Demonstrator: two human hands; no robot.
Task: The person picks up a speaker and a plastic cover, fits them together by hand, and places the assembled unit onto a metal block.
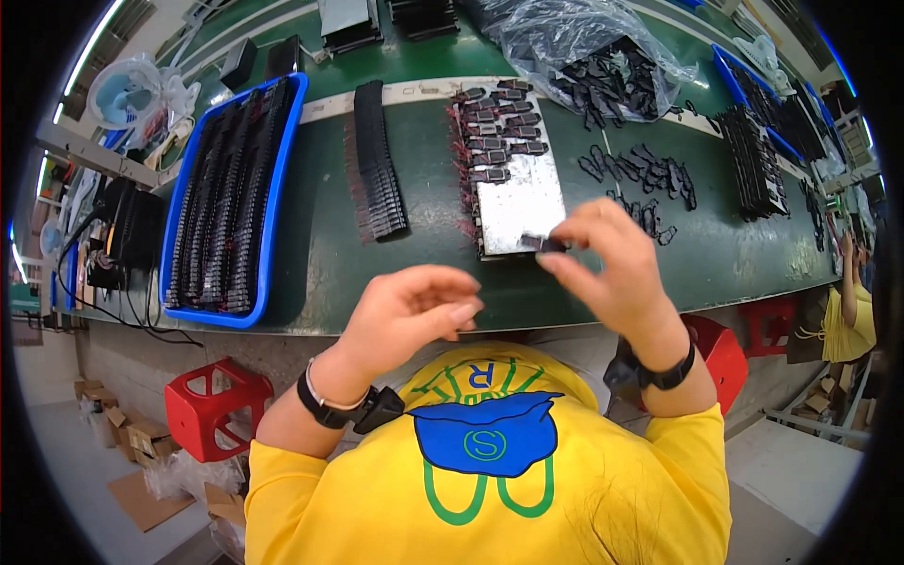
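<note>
My right hand pinches a small black part between thumb and fingertips, over the near edge of a silvery metal plate. The part is blurred and its kind cannot be made out. My left hand hovers left of the plate's near end, fingers bent and thumb apart, with nothing in it. Small black parts with thin reddish wires lie in rows across the plate's far half, wires hanging off its left edge. To the right of the plate, black looped pieces are scattered on the green table.
A blue tray with rows of black parts stands at the left. A strip of black parts lies between it and the plate. A clear plastic bag of black pieces sits at the back. Red stools stand below the table's edge.
</note>
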